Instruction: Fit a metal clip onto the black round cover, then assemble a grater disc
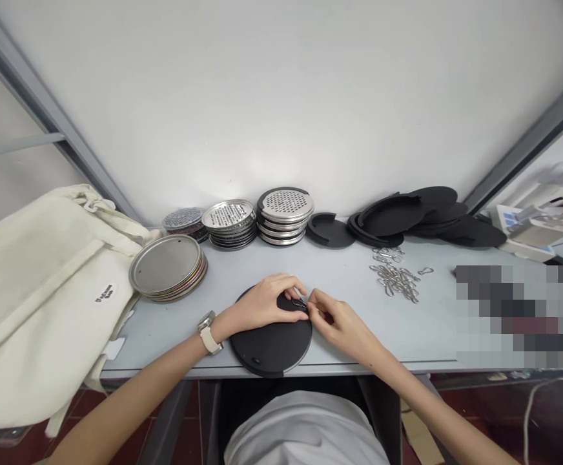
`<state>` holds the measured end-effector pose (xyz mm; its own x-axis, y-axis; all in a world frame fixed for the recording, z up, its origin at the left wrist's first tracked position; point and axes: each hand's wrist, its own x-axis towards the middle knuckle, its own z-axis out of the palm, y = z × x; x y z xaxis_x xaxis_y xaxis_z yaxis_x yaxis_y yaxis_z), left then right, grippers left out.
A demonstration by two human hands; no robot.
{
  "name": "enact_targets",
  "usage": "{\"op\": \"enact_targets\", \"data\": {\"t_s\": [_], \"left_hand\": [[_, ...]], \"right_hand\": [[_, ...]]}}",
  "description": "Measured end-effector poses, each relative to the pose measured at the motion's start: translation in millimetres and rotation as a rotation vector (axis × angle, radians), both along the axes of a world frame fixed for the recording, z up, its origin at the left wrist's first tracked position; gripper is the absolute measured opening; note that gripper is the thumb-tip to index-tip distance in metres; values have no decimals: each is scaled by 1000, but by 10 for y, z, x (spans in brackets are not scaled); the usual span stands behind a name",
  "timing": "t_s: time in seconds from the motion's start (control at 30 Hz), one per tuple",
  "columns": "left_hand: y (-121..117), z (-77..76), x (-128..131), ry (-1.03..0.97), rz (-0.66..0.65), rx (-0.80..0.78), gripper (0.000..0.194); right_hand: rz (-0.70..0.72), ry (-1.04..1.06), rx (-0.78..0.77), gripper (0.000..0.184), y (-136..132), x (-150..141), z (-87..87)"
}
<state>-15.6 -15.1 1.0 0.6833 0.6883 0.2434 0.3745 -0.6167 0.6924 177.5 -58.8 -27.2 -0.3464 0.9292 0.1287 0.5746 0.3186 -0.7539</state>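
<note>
A round black disc (pixel 272 345) lies near the table's front edge, with a small hole-like mark at its lower left. My left hand (pixel 265 302), with a watch at the wrist, rests over its upper part. Thumb and fingers of that hand curl around a small metal carabiner clip (pixel 299 302) by the disc's right edge. From the right, my right hand (pixel 337 321) pinches the clip's other end, its fingertips close to the left hand's. The fingers partly cover the clip, and I cannot tell whether it is hooked to the disc.
Loose carabiner clips (pixel 398 279) lie right of my hands. Along the wall stand perforated metal grater discs (pixel 287 203), more grater discs (pixel 228 216) and black holders (pixel 392 216). Plain metal discs (pixel 165 265) are stacked at left, beside a cream bag (pixel 53 278). A blurred patch covers the right side.
</note>
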Motion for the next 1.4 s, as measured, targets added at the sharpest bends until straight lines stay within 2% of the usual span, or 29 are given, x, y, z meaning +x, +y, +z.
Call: {"op": "enact_targets", "data": {"t_s": [0.17,0.47,1.0,1.4], "left_hand": [[15,8,1,-13,-22,-68,30],[22,5,-1,-27,-37,-92,29],[25,-11,-13,-27,-71,-69,27],[12,21,-18,-20,-71,-79,26]], "right_hand": [[-2,-23,5,17,3,1,4],[-4,-41,53,18,-7,0,-3],[60,-118,117,18,-3,19,9],[56,-127,122,18,-17,24,2]]}}
